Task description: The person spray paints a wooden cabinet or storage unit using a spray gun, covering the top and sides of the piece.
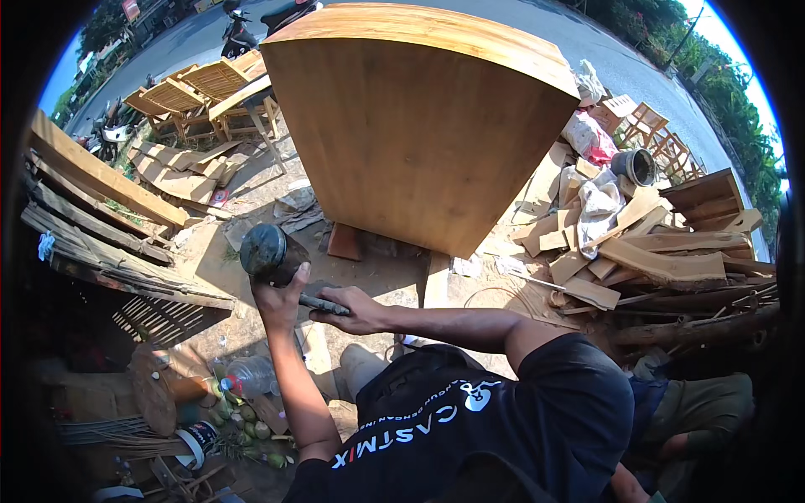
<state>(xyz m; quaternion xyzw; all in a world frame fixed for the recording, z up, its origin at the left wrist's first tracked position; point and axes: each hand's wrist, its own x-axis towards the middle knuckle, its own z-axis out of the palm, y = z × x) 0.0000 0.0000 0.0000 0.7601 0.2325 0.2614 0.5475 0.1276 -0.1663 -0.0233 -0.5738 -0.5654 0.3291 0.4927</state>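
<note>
In front of me, on the left, my left hand [279,295] is closed around the lower side of a dark, can-shaped object [266,250]. Its round end faces up, and its exact kind I cannot make out. My right hand [352,312] grips a slim grey tool handle [324,304] just to the right of it. The handle's far end runs behind my left hand, so the tool's head is hidden. Beyond both hands stands a large brown wooden cabinet-like box [419,126], tilted in view. Neither hand touches it.
Scrap boards [662,251] are heaped right, near a dark bucket [635,167]. Folding wooden chairs [210,88] stand far left. Close by on the left are a plastic bottle [249,376], a log [155,390] and a white tub [198,444]. A person's trousers [704,411] show lower right.
</note>
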